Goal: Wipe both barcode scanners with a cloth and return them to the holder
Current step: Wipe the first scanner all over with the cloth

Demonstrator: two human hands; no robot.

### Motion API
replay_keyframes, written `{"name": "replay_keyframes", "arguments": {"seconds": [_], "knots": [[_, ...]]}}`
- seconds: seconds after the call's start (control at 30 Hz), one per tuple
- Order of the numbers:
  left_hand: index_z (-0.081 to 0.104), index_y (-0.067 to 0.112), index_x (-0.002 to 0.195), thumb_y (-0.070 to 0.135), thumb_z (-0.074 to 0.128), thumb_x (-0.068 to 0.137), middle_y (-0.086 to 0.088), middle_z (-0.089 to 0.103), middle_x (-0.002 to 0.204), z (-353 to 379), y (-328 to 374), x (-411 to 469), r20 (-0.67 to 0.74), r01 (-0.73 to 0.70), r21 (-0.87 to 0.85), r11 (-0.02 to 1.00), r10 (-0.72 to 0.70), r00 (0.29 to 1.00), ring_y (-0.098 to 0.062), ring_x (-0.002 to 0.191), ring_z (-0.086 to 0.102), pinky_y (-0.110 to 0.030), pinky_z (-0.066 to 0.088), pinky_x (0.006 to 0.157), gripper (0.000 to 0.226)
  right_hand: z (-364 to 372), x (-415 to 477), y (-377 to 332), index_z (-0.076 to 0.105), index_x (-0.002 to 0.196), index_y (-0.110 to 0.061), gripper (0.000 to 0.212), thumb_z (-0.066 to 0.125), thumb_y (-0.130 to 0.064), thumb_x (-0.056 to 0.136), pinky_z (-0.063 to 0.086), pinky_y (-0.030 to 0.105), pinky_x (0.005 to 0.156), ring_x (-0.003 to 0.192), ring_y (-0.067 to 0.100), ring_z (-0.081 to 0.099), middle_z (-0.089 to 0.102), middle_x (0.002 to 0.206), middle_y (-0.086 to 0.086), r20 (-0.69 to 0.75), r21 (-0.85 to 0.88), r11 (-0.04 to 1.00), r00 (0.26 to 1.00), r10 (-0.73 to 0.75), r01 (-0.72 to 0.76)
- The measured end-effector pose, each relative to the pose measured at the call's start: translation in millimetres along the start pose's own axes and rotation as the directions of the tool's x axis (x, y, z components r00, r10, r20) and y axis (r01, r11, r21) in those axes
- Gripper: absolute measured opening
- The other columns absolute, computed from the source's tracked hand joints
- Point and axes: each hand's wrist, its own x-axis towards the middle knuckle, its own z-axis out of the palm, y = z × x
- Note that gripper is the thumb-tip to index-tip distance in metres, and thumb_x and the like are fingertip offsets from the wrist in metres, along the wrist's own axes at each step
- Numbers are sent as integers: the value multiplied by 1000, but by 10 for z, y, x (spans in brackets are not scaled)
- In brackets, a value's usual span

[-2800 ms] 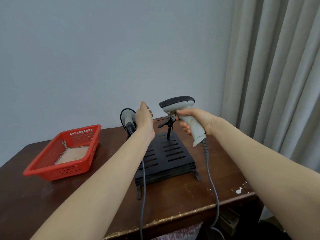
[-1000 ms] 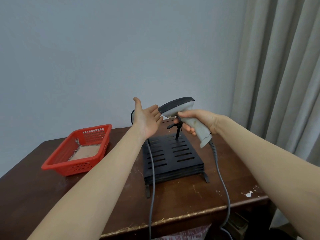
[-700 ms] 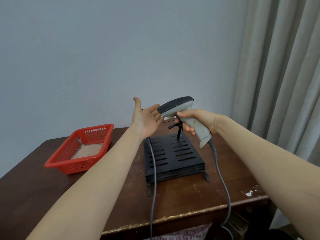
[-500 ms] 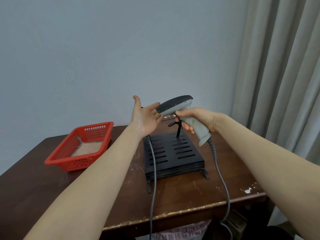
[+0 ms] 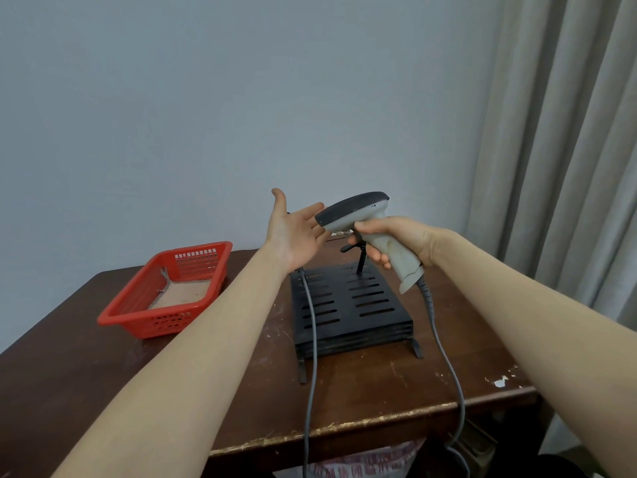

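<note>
My right hand (image 5: pixel 389 241) grips the handle of a grey barcode scanner (image 5: pixel 358 212) with a dark top, held in the air above the black slotted holder (image 5: pixel 348 308). The scanner's nose points left at my left hand (image 5: pixel 294 232), which is open with the palm up, its fingers just under the nose. The second scanner is hidden behind my left hand; only its grey cable (image 5: pixel 312 326) shows, running down over the holder. A beige cloth (image 5: pixel 186 294) lies in the red basket (image 5: pixel 144 317) at the left.
The dark wooden table (image 5: pixel 379 384) carries the basket and holder; its front edge is chipped. The held scanner's cable (image 5: pixel 448 367) drops over the front edge. A grey curtain (image 5: pixel 565 150) hangs at the right, and a plain wall is behind.
My left hand left the second scanner and turned palm up next to the held scanner's nose. My right hand keeps its grip; the scanner has drifted slightly left and up.
</note>
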Motion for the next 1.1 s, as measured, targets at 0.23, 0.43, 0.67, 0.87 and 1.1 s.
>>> {"name": "replay_keyframes", "arguments": {"seconds": [0.23,0.43,0.67,0.87,1.1], "knots": [[32,-5,143,79,24,82,-20,48,140,-25,74,-36,-12,-12,1,1000,12,1000,-32,124,53,-37,41,107,104,49,26,-62,56,83,-12,23,56,-33,93,41,21,41,43,11,43,49,52,3,-18,-5,1000,1000,-23,23],[37,-4,141,79,23,82,-17,53,136,-23,133,-56,-41,-32,30,999,33,999,-27,122,55,-36,38,109,102,107,45,-104,59,94,-10,28,55,-37,92,41,20,41,42,10,43,50,52,2,-16,60,998,1000,-22,23],[47,0,135,71,25,90,-17,55,132,-12,357,-101,-215,-122,132,984,148,965,-30,122,54,-38,45,101,87,313,211,-295,59,95,-12,29,54,-41,93,43,19,40,40,9,47,53,54,0,-22,270,961,998,-60,64],[52,4,114,44,35,100,-13,63,103,-185,554,-224,-432,-116,338,934,264,862,-28,100,62,-35,55,80,46,667,454,-512,58,89,-11,24,60,-35,91,46,19,39,41,10,49,54,56,1,-50,351,936,998,39,-19],[57,13,81,7,46,87,-12,54,81,-803,709,-388,-464,161,822,547,478,746,-27,73,49,-29,47,57,14,1137,761,-667,53,84,-9,21,59,-28,91,46,18,41,41,10,48,55,56,3,-45,387,915,988,146,-117]]}}
